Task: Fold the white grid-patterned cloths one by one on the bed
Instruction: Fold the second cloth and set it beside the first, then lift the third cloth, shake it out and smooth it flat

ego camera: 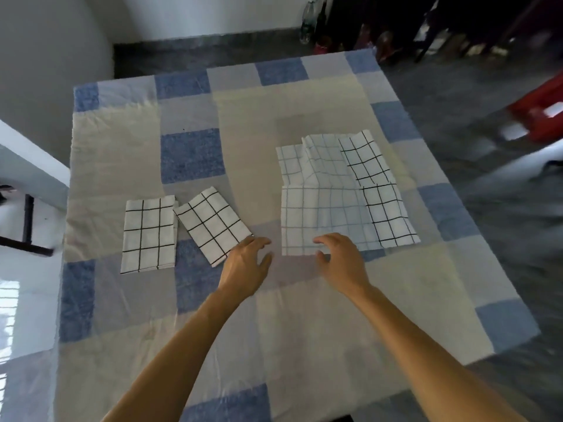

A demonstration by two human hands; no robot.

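Head view, unfolded cloth (329, 220) just beyond right hand (341, 260), left hand (246, 266) beside.

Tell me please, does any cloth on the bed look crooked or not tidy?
Yes. The right folded cloth lies turned at an angle, its corner meeting the left folded cloth, which lies straight. The unfolded cloths further right are rumpled, with edges turned over. Nothing looks torn or spilled.

Matt woven cloths (332, 220) on soft patchwork bedsheet (189, 117)

Left hand (245, 264), right hand (339, 258): loose, seemingly empty.
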